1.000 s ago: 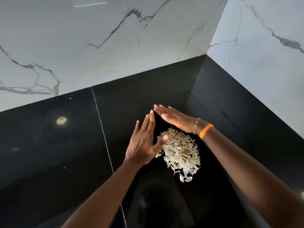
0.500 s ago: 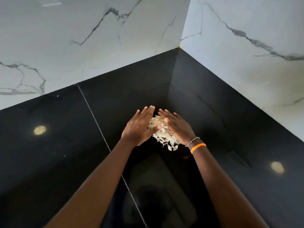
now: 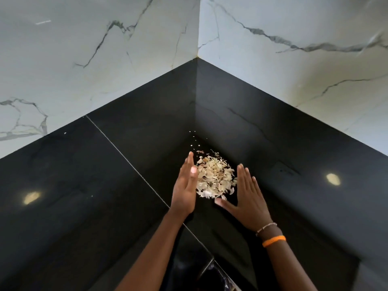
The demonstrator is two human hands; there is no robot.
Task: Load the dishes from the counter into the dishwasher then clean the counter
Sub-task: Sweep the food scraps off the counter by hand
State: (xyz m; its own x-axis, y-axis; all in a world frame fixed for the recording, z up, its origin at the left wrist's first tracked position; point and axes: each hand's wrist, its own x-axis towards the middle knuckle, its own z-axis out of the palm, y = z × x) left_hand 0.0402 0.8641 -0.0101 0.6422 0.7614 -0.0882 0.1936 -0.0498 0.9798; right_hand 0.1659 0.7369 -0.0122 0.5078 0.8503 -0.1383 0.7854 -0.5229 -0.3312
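A heap of pale, dry peelings (image 3: pixel 214 178) lies on the glossy black counter (image 3: pixel 88 185) near its inner corner. My left hand (image 3: pixel 185 189) stands on edge against the heap's left side, fingers straight and together. My right hand (image 3: pixel 248 199) lies flat on the counter at the heap's right, fingers spread, thumb under the heap's near edge. Neither hand holds anything. A few loose flakes (image 3: pixel 194 141) are scattered toward the corner beyond the heap.
White marble-veined walls (image 3: pixel 105 49) meet in a corner behind the counter, above a black upstand. A thin seam (image 3: pixel 126 153) crosses the counter diagonally. A dark rim with a metal edge (image 3: pixel 206 267) shows at the bottom between my forearms.
My hands, pressed together over the peelings half a second ago, have drawn apart to either side. The heap now shows between them, and the view has shifted toward the corner.
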